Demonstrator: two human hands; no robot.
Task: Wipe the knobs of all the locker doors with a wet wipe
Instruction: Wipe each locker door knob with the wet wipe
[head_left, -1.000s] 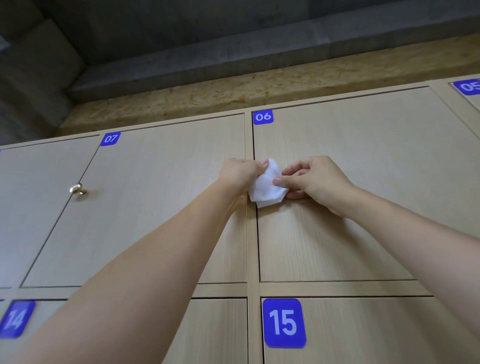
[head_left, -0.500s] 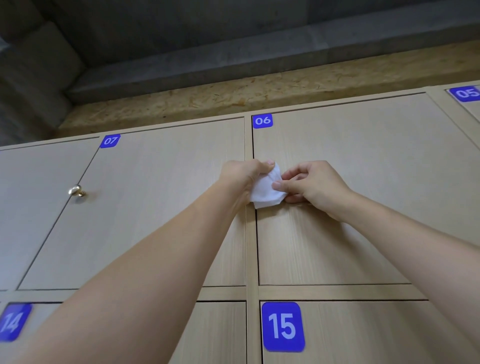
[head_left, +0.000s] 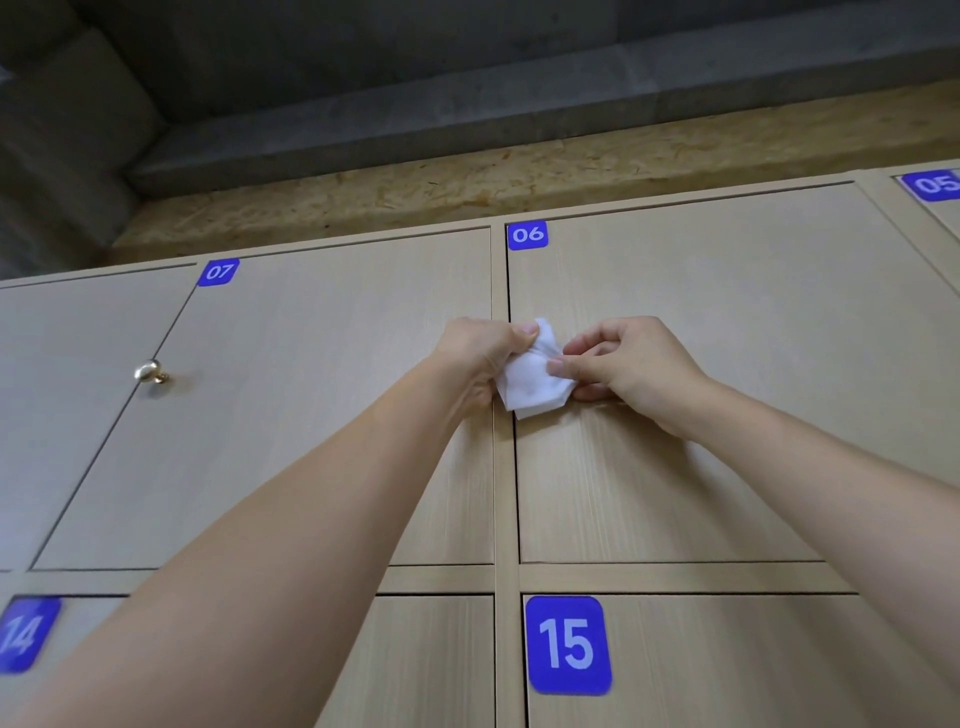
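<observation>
lockers (head_left: 675, 415) pale wood — concrete ceiling (head_left: 363, 78) overhead.

This is a locker area, perhaps a changing room or a shared storage space. A bank of pale wood-grain locker doors (head_left: 337, 415) fills the wall in rows, each marked with a blue number label (head_left: 527, 235): 05, 06, 07 above, 14 and 15 below. One door carries a round brass knob (head_left: 149, 372). Above the lockers run a chipboard strip (head_left: 467, 192) and a bare grey concrete ceiling (head_left: 415, 78).
</observation>
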